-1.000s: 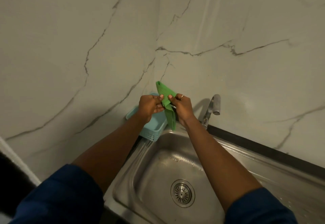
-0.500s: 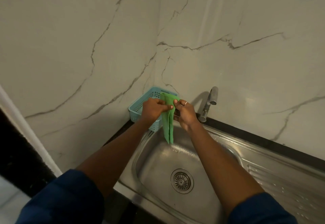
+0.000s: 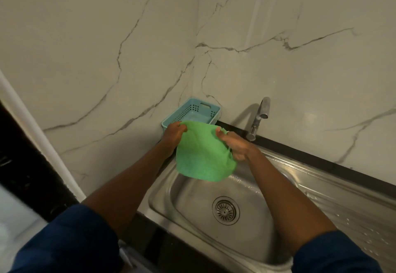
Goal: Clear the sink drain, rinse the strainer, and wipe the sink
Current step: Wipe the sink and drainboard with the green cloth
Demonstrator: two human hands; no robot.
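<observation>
Marble-look walls [image 3: 300,75] with grey veins meet in a corner behind the steel sink [image 3: 252,189], which sits in a dark counter [image 3: 317,157]. I count one basin with one round strainer [image 3: 225,210] seated in the drain, and a ribbed drainboard [image 3: 351,199] to its right. One tap [image 3: 259,116] stands at the back rim, its spout turned away from the basin, no water running. One pale blue basket [image 3: 194,111] sits in the corner, and I can't see anything in it. My two hands hold one green cloth [image 3: 203,154] spread open over the back of the basin: left hand [image 3: 174,133] pinching the top left corner, right hand [image 3: 236,144] closed on the right edge. Both forearms are bare, with blue sleeves [image 3: 70,244] pushed up.
</observation>
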